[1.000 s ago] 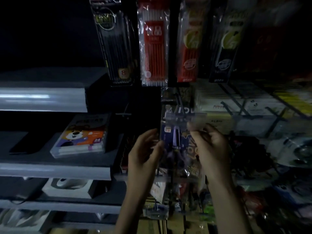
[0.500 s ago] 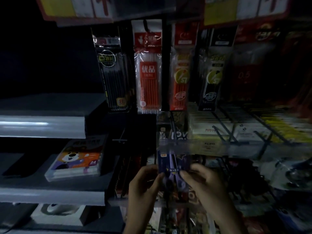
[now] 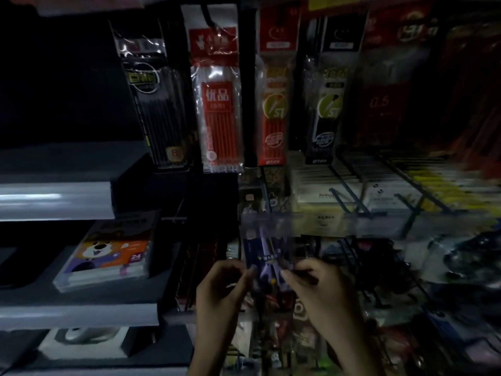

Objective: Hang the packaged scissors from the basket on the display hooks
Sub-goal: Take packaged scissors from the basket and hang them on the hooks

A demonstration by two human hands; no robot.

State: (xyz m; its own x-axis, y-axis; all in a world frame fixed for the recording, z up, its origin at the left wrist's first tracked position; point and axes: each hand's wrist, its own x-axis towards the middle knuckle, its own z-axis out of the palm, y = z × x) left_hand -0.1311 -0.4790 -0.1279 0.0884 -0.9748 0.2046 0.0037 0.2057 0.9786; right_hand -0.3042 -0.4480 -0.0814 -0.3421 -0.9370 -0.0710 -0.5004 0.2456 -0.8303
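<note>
Lower in view now, the left hand [image 3: 219, 289] and right hand [image 3: 317, 289] each pinch a bottom corner of the scissors pack [image 3: 267, 253], held upright before the hooks [image 3: 352, 198]; it's mid-hanging, I'd say, and next its top hole must meet a hook tip.

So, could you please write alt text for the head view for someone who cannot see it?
A left hand and a right hand pinch a scissors pack by its lower sides before a dim shop display. Pen packs hang above; a cartoon-dog box lies on a shelf at left.
</note>
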